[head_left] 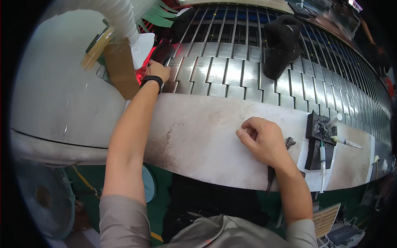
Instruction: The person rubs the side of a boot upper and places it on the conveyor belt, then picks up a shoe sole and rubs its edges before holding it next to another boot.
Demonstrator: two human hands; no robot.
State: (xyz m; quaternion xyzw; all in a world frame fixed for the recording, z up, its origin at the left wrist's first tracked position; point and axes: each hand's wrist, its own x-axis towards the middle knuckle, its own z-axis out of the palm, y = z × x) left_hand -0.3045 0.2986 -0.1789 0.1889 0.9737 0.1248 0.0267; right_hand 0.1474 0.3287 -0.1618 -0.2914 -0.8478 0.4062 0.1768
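Note:
My left hand (159, 72), with a black band on the wrist, reaches to the conveyor's left end beside a red-lit opening. Its fingers look bent against a dark, textured item (162, 51); what they grip is partly hidden. My right hand (263, 140) hovers over the pale, stained worktop (198, 136), its fingers curled loosely with nothing visible in them. Partly under the right wrist lies a dark-handled tool (271, 178) with a metallic end. A black shoe or boot (282, 47) stands on the slatted metal conveyor (231, 70), apart from both hands.
A black foam block (321, 140) on the right carries a syringe (323, 165) and a small white bottle (334, 120); another syringe (347, 142) lies beside it. Brown cardboard (120, 66) and a white duct (118, 18) border the opening. A fan (44, 198) stands lower left.

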